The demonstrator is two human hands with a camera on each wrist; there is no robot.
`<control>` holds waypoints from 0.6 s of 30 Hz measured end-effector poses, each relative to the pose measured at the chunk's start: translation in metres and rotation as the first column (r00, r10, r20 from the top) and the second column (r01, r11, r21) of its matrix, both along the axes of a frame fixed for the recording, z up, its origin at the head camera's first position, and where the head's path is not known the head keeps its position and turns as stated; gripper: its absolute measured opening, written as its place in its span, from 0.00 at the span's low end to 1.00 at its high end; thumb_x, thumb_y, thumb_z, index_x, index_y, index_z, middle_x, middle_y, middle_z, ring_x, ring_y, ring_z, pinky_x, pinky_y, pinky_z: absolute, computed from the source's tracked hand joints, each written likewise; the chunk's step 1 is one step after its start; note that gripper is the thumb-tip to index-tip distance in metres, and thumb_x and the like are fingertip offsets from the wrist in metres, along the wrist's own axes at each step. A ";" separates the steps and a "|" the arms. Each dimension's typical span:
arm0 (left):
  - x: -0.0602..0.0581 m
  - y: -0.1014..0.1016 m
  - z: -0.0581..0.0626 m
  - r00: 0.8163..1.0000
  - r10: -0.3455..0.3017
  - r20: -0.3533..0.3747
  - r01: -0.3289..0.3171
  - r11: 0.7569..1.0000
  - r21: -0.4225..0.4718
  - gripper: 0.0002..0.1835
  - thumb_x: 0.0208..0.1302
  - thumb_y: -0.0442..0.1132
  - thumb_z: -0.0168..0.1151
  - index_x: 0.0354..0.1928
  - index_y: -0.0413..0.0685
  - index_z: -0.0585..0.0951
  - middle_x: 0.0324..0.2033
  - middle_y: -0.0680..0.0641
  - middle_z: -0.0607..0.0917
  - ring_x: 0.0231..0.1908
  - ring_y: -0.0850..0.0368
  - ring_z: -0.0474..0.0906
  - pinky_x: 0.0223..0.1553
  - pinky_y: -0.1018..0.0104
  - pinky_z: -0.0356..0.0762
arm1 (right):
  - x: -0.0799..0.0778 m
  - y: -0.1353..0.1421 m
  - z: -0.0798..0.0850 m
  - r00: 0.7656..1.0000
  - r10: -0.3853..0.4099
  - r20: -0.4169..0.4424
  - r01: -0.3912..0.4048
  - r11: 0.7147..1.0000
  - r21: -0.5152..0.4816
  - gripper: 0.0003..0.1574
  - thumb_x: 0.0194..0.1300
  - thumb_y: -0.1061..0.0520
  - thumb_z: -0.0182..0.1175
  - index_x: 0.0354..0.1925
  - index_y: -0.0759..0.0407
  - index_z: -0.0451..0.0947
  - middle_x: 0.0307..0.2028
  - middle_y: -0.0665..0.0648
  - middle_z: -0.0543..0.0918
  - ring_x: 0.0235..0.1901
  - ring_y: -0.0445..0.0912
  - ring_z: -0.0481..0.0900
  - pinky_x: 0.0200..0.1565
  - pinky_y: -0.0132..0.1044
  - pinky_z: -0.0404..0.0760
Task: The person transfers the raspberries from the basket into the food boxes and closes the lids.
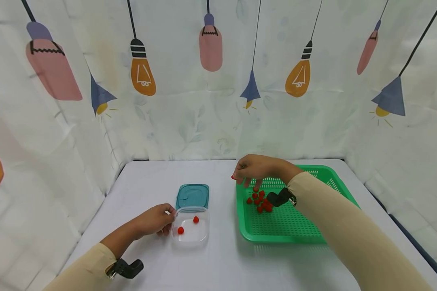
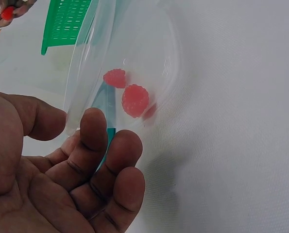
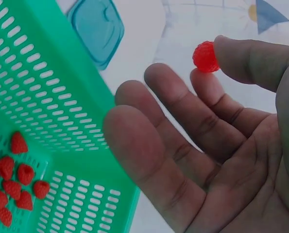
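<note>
My right hand (image 1: 256,167) is raised over the left edge of the green basket (image 1: 245,232). Between thumb and index fingertip it pinches a red raspberry (image 3: 205,57), the other fingers loosely extended. At the left, my left hand (image 1: 158,218) grips the rim of a clear plastic container (image 1: 198,238) with thumb and forefinger; the container stands on the table. Inside lie two raspberries, a nearer raspberry (image 1: 180,230) and a farther raspberry (image 1: 196,219). Several more raspberries (image 3: 25,174) are gathered on the left part of the basket's floor.
A teal lid (image 1: 192,195) lies flat just behind the clear container. White cloth covers the table (image 1: 218,262), and a curtain printed with lamps (image 1: 211,121) closes off the back and sides. The basket's perforated walls rise around its raspberries.
</note>
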State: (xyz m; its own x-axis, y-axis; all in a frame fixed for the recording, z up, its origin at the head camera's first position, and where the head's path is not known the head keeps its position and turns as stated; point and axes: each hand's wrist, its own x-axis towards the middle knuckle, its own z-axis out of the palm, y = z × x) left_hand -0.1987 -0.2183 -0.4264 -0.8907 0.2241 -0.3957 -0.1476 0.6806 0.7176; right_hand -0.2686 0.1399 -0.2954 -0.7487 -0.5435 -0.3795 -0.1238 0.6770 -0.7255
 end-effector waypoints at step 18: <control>0.001 0.003 0.004 1.000 -0.003 -0.006 0.003 1.000 -0.001 0.09 0.75 0.38 0.57 0.51 0.42 0.76 0.27 0.44 0.81 0.29 0.50 0.77 0.33 0.59 0.78 | 0.001 -0.029 -0.003 0.997 0.041 0.059 -0.041 0.999 -0.008 0.11 0.77 0.55 0.55 0.46 0.59 0.82 0.47 0.52 0.86 0.47 0.55 0.85 0.39 0.47 0.85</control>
